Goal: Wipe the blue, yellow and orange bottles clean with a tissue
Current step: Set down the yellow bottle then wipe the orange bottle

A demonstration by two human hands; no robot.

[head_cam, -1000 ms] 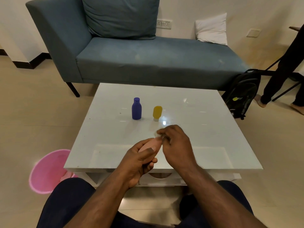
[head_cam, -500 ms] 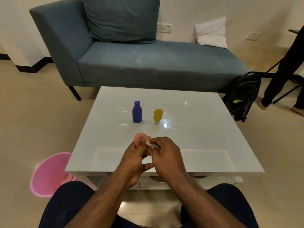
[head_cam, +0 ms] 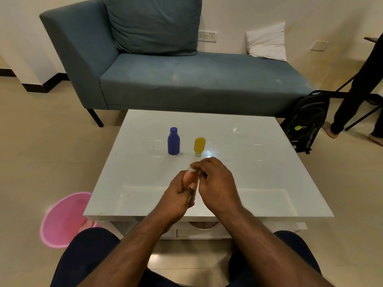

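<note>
The blue bottle (head_cam: 173,141) stands upright on the white table (head_cam: 259,175), and the yellow bottle (head_cam: 199,146) stands cap-down just to its right. Over the table's near half my left hand (head_cam: 179,193) grips the orange bottle (head_cam: 187,178), which is mostly hidden by my fingers. My right hand (head_cam: 215,183) pinches a small white tissue (head_cam: 192,168) against the bottle's upper end.
A pink bin (head_cam: 62,220) sits on the floor left of the table. A blue sofa (head_cam: 186,79) stands behind the table. A black backpack (head_cam: 306,121) leans at its right end, near a standing person's legs (head_cam: 356,96).
My right hand has slid the tissue from the bottle's middle up to its far end. The left hand turned the orange bottle, so less of it shows now.
</note>
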